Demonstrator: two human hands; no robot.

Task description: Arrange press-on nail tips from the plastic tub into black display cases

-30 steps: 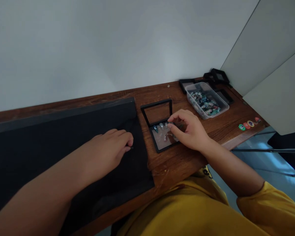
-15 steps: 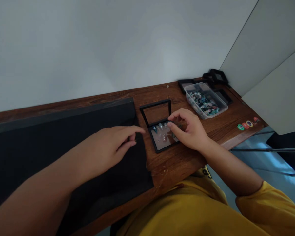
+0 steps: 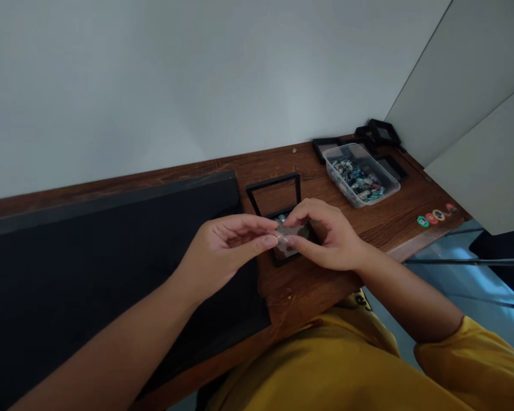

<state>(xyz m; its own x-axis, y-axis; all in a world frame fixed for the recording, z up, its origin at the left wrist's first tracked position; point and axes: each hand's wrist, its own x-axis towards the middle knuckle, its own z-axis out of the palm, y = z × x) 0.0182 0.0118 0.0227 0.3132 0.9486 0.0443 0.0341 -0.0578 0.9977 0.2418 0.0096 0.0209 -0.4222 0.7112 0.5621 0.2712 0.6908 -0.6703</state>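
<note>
My left hand (image 3: 235,245) and my right hand (image 3: 328,234) meet over a small black-framed display case (image 3: 274,182), whose lid stands raised. Between their pinched fingertips is a tiny clear, glittery false nail (image 3: 280,236), partly covered by the fingers. Behind it, several more false nails lie on the case's clear film, mostly hidden by my hands. Both wrists hover close above the table.
A clear plastic tub (image 3: 362,176) full of false nails stands to the right, with more black frames (image 3: 383,132) behind it. A black mat (image 3: 68,274) covers the left of the wooden table (image 3: 278,160). Round stickers (image 3: 431,218) mark the right edge.
My left hand has moved right from the mat's edge to the case and closed its fingers at the false nail. My right hand has shifted slightly left and down, meeting it.
</note>
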